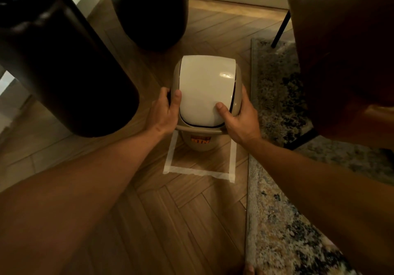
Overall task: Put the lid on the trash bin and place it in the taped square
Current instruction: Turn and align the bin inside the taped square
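Left hand (165, 112) and right hand (238, 119) clamped on opposite sides of swing lid (204, 91), lid seated on beige trash bin (199, 143), bin base inside taped square (198, 173), far tape edge hidden by bin, orange label partly obscured, herringbone wood floor (191, 221), patterned rug (277, 221) right of bin.

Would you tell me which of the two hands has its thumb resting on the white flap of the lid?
The right hand: its thumb lies on the white flap, while the left hand grips the beige rim.
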`<action>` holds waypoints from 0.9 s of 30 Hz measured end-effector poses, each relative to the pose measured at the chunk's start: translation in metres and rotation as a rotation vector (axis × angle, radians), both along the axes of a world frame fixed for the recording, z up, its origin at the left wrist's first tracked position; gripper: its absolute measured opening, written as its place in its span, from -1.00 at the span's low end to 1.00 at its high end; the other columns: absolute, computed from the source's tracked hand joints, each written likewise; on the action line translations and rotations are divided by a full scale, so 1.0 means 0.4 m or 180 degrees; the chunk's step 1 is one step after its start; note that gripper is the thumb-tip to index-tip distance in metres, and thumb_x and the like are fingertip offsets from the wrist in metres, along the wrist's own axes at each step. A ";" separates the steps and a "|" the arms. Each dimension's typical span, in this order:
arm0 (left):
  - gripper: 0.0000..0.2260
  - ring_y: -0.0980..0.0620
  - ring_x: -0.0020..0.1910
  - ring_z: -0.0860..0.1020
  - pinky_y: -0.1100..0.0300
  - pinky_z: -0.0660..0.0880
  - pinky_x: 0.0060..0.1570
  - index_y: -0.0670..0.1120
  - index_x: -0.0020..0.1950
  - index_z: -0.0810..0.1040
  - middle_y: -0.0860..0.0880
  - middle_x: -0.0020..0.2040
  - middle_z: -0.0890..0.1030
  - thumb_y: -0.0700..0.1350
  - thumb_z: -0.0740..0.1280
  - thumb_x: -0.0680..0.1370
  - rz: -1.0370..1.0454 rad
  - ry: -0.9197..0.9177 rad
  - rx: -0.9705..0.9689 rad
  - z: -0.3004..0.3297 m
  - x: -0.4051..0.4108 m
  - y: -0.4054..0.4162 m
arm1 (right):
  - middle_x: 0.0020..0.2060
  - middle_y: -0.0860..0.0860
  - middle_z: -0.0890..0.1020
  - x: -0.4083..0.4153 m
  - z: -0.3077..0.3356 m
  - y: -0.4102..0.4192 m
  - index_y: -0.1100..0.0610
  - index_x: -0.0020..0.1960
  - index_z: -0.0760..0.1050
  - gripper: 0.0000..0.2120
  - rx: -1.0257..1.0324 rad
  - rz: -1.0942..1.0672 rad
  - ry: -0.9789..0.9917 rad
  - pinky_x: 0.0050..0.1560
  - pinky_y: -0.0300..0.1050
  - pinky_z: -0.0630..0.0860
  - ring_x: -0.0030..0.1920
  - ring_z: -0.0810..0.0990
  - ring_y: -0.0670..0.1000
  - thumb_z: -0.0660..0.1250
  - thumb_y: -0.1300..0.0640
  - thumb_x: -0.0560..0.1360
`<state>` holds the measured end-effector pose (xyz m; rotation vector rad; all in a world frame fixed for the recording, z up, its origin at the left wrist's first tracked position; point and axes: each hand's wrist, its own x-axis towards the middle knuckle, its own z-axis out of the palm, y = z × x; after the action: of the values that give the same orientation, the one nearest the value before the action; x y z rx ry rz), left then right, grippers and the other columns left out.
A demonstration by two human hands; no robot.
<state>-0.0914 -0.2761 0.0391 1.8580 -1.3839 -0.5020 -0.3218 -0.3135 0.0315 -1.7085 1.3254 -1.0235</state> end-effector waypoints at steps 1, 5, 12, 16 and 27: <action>-0.57 -0.12 -0.10 0.58 -0.08 0.53 -0.12 -0.08 0.12 0.42 -0.03 -0.09 0.57 0.27 0.05 0.65 -0.0009 0.0047 -0.0011 0.001 0.001 0.001 | 0.37 -0.11 0.59 -0.001 -0.002 -0.004 -0.08 0.64 0.19 -0.12 0.0003 0.0005 0.0001 0.35 0.06 0.56 0.36 0.57 -0.09 0.42 -0.36 0.45; -0.56 -0.10 -0.07 0.60 -0.12 0.56 -0.06 -0.09 0.17 0.43 -0.04 -0.05 0.59 0.26 0.05 0.66 -0.0032 0.0203 0.0006 0.011 0.006 -0.017 | 0.36 -0.10 0.59 0.006 0.000 -0.035 -0.15 0.63 0.18 -0.10 0.0011 0.0000 0.0117 0.33 0.09 0.57 0.36 0.57 -0.06 0.39 -0.45 0.42; -0.37 0.01 0.27 0.53 0.08 0.50 0.16 -0.02 0.50 0.29 0.01 0.29 0.54 0.28 0.31 0.55 -0.0474 0.0815 0.0685 0.029 0.018 -0.073 | 0.31 -0.12 0.63 0.022 0.019 -0.089 -0.09 0.58 0.32 -0.22 0.0323 -0.0069 -0.0070 0.29 -0.06 0.61 0.26 0.61 -0.14 0.43 -0.34 0.45; 0.07 0.03 0.46 0.37 0.10 0.40 0.36 0.06 0.64 0.06 0.01 0.54 0.37 0.18 0.62 0.30 -0.0951 0.0569 0.1082 0.038 0.072 -0.073 | 0.35 -0.15 0.59 -0.019 0.029 -0.106 -0.20 0.63 0.15 -0.03 0.0703 0.0533 0.0331 0.30 -0.09 0.58 0.29 0.59 -0.12 0.54 -0.34 0.36; 0.13 -0.12 0.38 0.48 -0.01 0.68 -0.19 0.19 0.62 0.03 0.03 0.61 0.25 0.04 0.68 0.24 -0.1193 0.0850 0.1559 0.063 0.069 -0.027 | 0.51 -0.12 0.42 -0.103 0.041 -0.082 -0.07 0.69 -0.18 0.30 0.1156 0.1416 0.0317 0.41 -0.06 0.51 0.48 0.42 -0.20 0.69 0.20 0.31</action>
<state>-0.0637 -0.2868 0.0644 1.8046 -1.5189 -1.3295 -0.3632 -0.3462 0.0480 -1.6789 1.0433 -0.4204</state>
